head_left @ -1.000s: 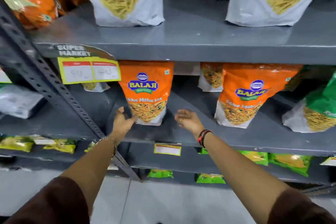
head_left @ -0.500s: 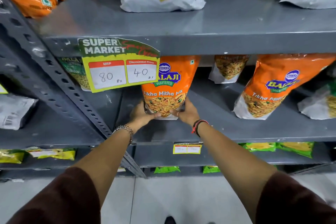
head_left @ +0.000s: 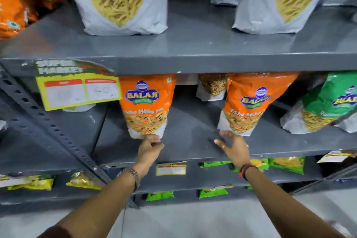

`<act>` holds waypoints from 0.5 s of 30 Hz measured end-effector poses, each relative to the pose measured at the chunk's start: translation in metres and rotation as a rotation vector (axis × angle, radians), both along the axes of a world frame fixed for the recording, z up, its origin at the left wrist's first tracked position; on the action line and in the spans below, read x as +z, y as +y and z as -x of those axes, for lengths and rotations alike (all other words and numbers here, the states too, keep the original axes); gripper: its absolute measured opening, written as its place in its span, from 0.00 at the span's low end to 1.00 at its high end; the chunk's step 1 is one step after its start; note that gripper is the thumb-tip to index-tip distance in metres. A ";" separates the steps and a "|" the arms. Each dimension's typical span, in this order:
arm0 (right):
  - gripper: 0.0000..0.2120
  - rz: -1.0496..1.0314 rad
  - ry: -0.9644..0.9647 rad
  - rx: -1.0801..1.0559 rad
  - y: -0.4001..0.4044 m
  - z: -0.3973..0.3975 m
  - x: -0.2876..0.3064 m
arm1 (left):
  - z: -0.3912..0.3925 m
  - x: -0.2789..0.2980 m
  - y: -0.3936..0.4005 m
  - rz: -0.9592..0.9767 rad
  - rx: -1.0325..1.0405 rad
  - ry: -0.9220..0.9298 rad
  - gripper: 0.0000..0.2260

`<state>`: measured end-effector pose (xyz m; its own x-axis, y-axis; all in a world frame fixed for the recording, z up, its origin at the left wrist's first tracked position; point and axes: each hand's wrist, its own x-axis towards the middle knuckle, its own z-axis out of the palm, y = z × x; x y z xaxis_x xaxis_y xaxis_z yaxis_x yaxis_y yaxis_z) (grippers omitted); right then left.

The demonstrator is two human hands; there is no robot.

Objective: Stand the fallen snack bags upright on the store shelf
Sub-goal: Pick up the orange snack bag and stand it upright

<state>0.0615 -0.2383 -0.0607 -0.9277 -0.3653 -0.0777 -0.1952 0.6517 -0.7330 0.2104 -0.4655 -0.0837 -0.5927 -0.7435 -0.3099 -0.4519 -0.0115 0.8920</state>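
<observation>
An orange Balaji snack bag (head_left: 147, 105) stands upright on the grey middle shelf (head_left: 189, 141). My left hand (head_left: 149, 149) pinches its bottom edge. A second orange Balaji bag (head_left: 249, 102) stands to the right, leaning slightly left. My right hand (head_left: 234, 146) hovers just below its lower left corner, fingers spread, holding nothing. A green Balaji bag (head_left: 326, 102) leans at the far right of the same shelf.
Large clear bags of yellow sticks (head_left: 116, 0) stand on the upper shelf. A yellow price tag (head_left: 77, 87) hangs from that shelf's edge. A slotted upright post (head_left: 58, 131) runs diagonally at left. Small green and yellow packets (head_left: 286, 164) lie on the lower shelves.
My right hand let go of the left orange bag and moved right toward the second orange bag. My left hand stays at the first bag's base.
</observation>
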 end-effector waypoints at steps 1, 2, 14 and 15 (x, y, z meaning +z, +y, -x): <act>0.15 -0.002 0.000 -0.035 0.020 0.011 0.000 | 0.016 0.001 0.016 -0.003 -0.047 0.021 0.09; 0.13 0.005 -0.022 -0.065 0.035 0.020 -0.001 | 0.030 0.001 0.029 -0.003 -0.095 0.033 0.10; 0.39 0.265 -0.197 0.113 0.088 0.138 0.000 | 0.173 0.030 0.138 -0.085 -0.306 0.056 0.34; 0.35 0.289 -0.215 0.146 0.086 0.141 -0.002 | 0.174 0.030 0.140 -0.097 -0.298 0.065 0.34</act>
<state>-0.0799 -0.1522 -0.0625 -0.8382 -0.5272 -0.1394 -0.0922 0.3890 -0.9166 0.0364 -0.3252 -0.0539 -0.8009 -0.5029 -0.3251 -0.3901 0.0264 0.9204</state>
